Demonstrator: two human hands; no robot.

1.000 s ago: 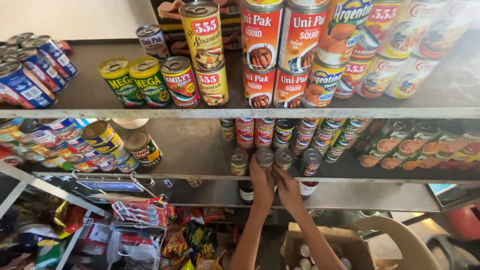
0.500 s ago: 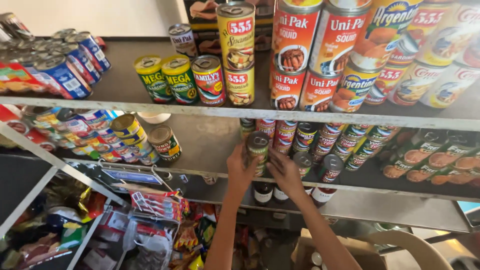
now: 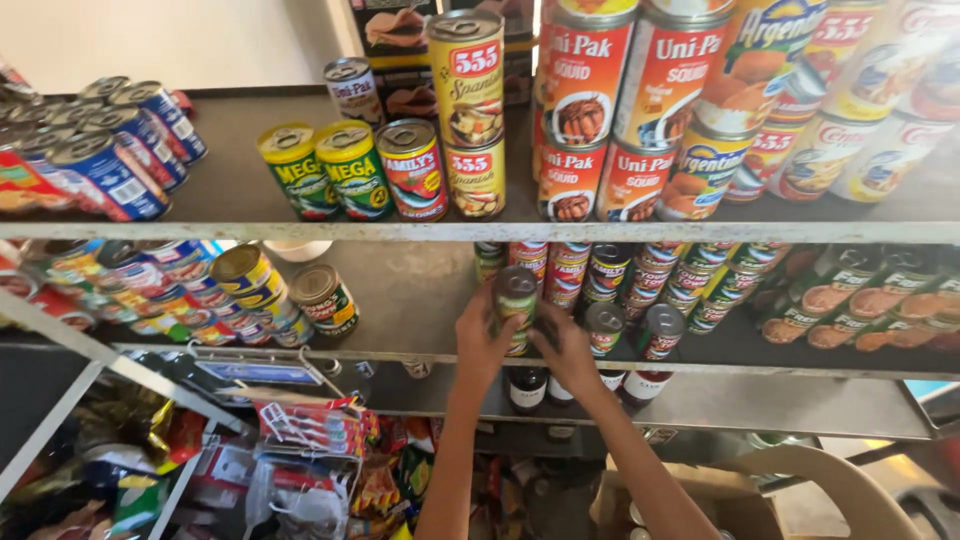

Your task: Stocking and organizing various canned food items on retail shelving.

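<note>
Left hand (image 3: 483, 335) clamped on green-labelled can (image 3: 516, 300), middle shelf (image 3: 420, 352) front, beside canned row. Right hand (image 3: 566, 345) steadies neighbouring cans, grip unclear. Advice: keep can upright, label outward, flush with row.

Soft, even daylight is falling across the top shelf (image 3: 250, 190), brightest on the tall cans above its front edge (image 3: 480, 231), where mild glare is shining off their lids and glossy labels. Below that edge the middle shelf is sitting in shade, and the can (image 3: 516, 300) between the two hands is looking dim and slightly soft. Further below the edge, the hanging packets (image 3: 310, 430) are darkening into shadow. Wide-angle distortion is bending the front edge and stretching cans towards the right and left borders, where detail is blurring.
</note>
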